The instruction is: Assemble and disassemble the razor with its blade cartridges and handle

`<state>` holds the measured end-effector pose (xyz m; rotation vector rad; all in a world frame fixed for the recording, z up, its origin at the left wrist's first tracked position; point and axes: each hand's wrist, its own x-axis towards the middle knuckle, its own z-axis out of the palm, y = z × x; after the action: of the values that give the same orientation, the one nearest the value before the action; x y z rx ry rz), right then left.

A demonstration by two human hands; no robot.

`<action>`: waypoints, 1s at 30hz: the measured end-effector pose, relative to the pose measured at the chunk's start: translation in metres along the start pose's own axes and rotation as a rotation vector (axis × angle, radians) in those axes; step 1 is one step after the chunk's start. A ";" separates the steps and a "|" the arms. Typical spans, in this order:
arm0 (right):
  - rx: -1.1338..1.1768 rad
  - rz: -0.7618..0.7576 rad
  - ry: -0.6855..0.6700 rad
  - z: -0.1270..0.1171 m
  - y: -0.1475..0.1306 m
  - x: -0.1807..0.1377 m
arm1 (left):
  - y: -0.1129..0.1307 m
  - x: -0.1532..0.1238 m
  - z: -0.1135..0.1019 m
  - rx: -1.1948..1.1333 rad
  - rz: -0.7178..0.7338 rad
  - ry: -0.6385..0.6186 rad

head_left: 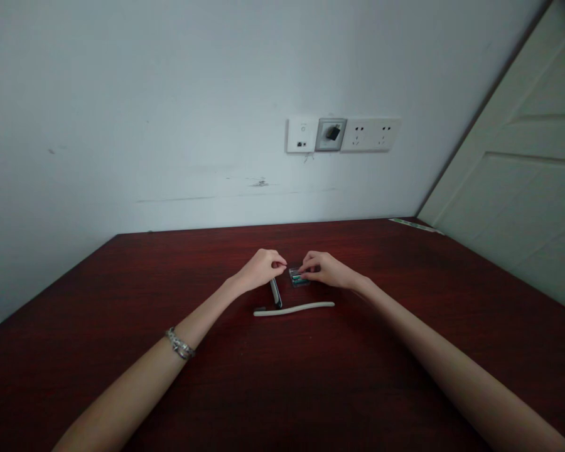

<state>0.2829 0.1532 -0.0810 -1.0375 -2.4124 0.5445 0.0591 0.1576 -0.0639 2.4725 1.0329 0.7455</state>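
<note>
Above the middle of the table my left hand [265, 267] is closed in a pinch; what is between its fingertips is too small to make out. Just under it lies a narrow dark bar with a pale edge [276, 294], its upper end partly hidden by the hand. My right hand [327, 269] has thumb and fingers bent together at the right side of a small clear case [298, 284]. Greenish pieces show in the case, partly covered by the fingers. Closer to me is a white toothbrush [296, 309], its dark bristle end at the left, near the bar's lower end.
The dark red wooden table [245, 383] meets a white wall at the back. On the wall is a row of sockets [371, 135] with a dark plug [332, 132]. A pale panelled door [522, 188] stands along the right edge, beside a thin strip [415, 225].
</note>
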 end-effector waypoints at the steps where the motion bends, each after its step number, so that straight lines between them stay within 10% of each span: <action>1: -0.011 -0.002 -0.004 0.001 0.000 0.000 | 0.000 0.000 0.000 -0.001 0.002 -0.001; 21: 0.117 0.080 0.045 0.003 -0.006 0.002 | 0.002 0.000 -0.003 -0.028 -0.018 -0.018; 30: 0.533 0.286 0.184 -0.002 -0.007 0.008 | 0.010 0.001 0.009 -0.200 -0.125 0.025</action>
<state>0.2748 0.1548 -0.0736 -1.1287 -1.8164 1.0677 0.0705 0.1503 -0.0656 2.2140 1.0560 0.8008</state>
